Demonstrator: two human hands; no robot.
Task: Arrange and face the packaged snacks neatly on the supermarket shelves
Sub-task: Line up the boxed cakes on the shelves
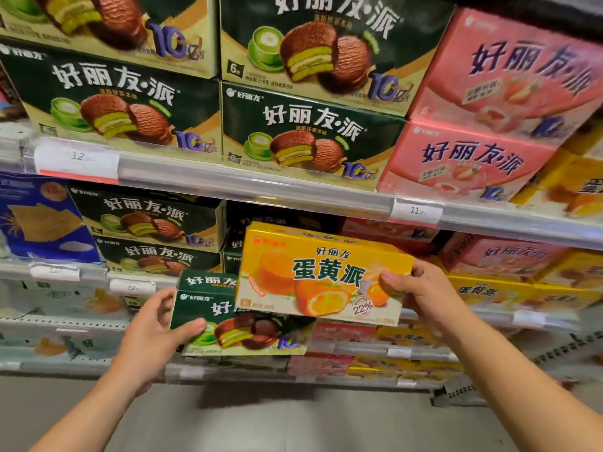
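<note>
Right hand (427,298) grips a yellow cardboard snack box (321,275); left hand (156,327) grips a dark green cardboard snack box (208,308), before tiered metal supermarket shelves (261,187) above grey floor (293,425).

Both bare forearms reached up and forward. The left hand (156,324) curled, thumb in front, fingers behind, in a grip. The right hand (421,295) pinched likewise, thumb forward.

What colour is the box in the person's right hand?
Yellow-orange box, held by the right hand; seen in the head view.
</note>
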